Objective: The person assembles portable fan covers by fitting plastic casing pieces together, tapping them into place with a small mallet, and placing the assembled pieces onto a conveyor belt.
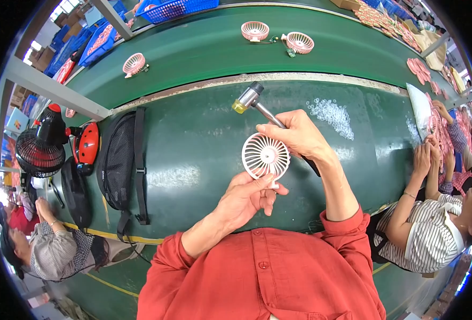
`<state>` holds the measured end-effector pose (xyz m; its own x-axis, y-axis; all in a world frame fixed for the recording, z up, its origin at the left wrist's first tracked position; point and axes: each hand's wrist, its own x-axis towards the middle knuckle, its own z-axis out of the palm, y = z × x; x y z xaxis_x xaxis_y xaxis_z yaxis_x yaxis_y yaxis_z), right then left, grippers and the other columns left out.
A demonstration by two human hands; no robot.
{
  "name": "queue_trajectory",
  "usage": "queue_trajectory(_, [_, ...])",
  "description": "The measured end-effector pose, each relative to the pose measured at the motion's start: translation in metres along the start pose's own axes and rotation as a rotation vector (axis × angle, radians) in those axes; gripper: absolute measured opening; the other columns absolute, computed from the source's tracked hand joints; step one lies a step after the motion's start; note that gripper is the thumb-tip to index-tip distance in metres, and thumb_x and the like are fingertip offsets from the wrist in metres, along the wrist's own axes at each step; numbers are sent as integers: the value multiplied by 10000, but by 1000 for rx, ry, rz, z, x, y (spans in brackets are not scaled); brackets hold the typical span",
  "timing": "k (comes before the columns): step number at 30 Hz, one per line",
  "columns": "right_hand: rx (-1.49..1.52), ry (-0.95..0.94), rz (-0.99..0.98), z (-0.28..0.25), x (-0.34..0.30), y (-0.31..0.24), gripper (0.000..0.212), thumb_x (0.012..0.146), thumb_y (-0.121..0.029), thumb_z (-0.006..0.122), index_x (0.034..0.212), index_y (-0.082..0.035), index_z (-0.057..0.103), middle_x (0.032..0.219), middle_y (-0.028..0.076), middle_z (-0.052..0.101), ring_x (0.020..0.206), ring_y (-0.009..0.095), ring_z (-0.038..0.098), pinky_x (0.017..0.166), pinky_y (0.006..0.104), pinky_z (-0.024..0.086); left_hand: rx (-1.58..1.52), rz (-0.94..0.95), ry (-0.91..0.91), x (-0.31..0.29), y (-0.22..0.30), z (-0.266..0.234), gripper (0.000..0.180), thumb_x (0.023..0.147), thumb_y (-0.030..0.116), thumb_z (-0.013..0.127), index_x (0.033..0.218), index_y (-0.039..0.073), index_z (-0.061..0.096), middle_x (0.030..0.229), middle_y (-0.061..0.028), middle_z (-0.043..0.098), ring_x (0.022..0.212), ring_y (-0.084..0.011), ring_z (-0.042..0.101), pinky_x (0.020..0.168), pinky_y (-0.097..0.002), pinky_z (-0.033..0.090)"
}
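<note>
Left of the fan grille [268, 156], a bag [117, 162] lies on the worktable [185, 200], with a desk fan [41, 153] farther left. Behind the grille is the head of the hammer [270, 115]; behind and right of the grille, a heap of rings [333, 117] lies on the worktable. Farther behind, the conveyor belt [193, 50] carries other grilles [255, 30].

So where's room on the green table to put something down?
Bare green tabletop shows between the black mesh backpack and the pale round fan grille in the left hand, and this side of the clear plastic rings. It's crowded left of the backpack, around the black-and-red fan.
</note>
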<state>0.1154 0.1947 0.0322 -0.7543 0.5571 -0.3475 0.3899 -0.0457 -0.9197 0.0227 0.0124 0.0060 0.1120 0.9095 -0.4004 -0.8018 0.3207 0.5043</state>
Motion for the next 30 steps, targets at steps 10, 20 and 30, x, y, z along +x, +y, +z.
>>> queue_trajectory(10, [-183, 192, -184, 10, -9, 0, 389, 845, -359, 737, 773, 19, 681, 597, -42, 503, 571, 43, 437, 485, 254, 338, 43, 63, 71, 0, -7, -1, 223, 991, 180, 545, 1098, -14, 573, 908, -155, 661, 602, -91, 556, 477, -243, 497])
queue_trajectory(20, [161, 355, -140, 43, -68, 27, 313, 964, -274, 610, 897, 19, 697, 683, -7, 623, 640, 49, 516, 557, 253, 438, 105, 291, 133, -5, -2, 3, 275, 983, 203, 552, 1165, -4, 542, 945, -150, 668, 568, -98, 537, 416, -245, 472])
queue_trajectory(30, [235, 394, -146, 55, -89, 49, 250, 958, -203, 632, 1075, 12, 682, 694, -23, 626, 579, 13, 439, 490, 212, 368, 164, 394, 169, -8, -1, 8, 287, 977, 128, 552, 1203, -7, 438, 1020, -159, 667, 556, -121, 582, 434, -265, 516])
